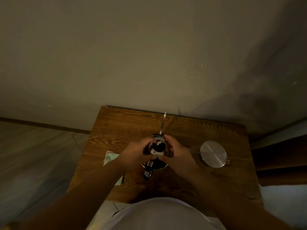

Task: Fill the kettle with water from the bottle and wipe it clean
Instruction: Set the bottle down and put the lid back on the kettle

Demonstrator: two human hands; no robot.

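A steel gooseneck kettle [163, 166] stands in the middle of the wooden table [119, 128], its thin spout [163, 123] pointing away from me and its black handle [147, 172] towards me. My left hand [135, 152] grips the left edge of the kettle lid [155, 151], which has a black knob [160, 147]. My right hand [176, 151] cups the kettle's upper right side next to the lid. Whether the lid is seated or lifted is unclear in the dim light. A pale green and pink cloth [111, 157] lies partly under my left forearm. No bottle is in view.
A round steel disc [213, 153] lies flat on the table to the right of the kettle. The table's far edge meets a plain wall [149, 55]. Floor [33, 155] lies to the left and dark furniture [279, 155] to the right.
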